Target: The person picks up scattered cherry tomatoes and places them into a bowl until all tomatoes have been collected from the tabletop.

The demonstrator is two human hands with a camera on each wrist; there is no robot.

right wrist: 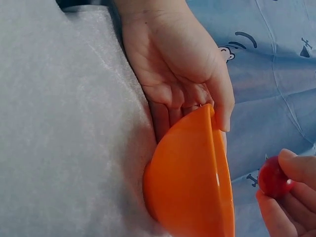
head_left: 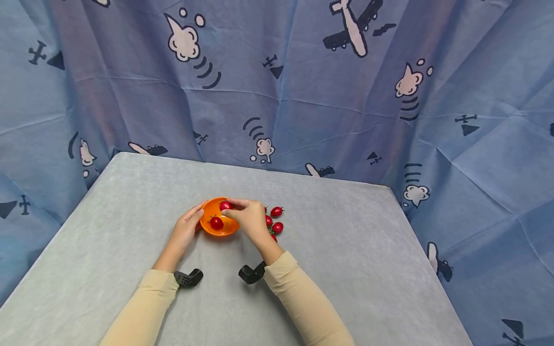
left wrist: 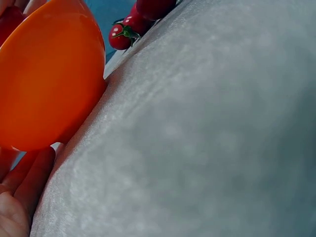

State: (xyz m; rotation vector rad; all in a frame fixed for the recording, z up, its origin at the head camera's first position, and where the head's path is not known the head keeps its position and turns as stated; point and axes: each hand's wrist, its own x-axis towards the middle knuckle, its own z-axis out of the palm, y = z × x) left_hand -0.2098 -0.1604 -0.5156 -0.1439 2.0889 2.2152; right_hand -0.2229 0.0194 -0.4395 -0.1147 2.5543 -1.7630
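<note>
While one orange bowl [head_left: 215, 225] holds one tomato [head_left: 216, 223], fingers [head_left: 229, 213] pinch another [head_left: 225, 206].

Bowl [right wrist: 190, 182] looked like smooth glossy plastic, orange. Table cover [head_left: 346, 250] was matt grey fabric, fine fuzzy texture. Backdrop [head_left: 303, 86] was thin creased printed cloth, probably nonwoven. Cherry tomatoes [head_left: 277, 211] had shiny smooth skins.

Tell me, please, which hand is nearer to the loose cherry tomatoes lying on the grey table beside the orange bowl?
Right. The right hand sits just beside the loose cherry tomatoes; the left hand holds the far side of the orange bowl.
</note>
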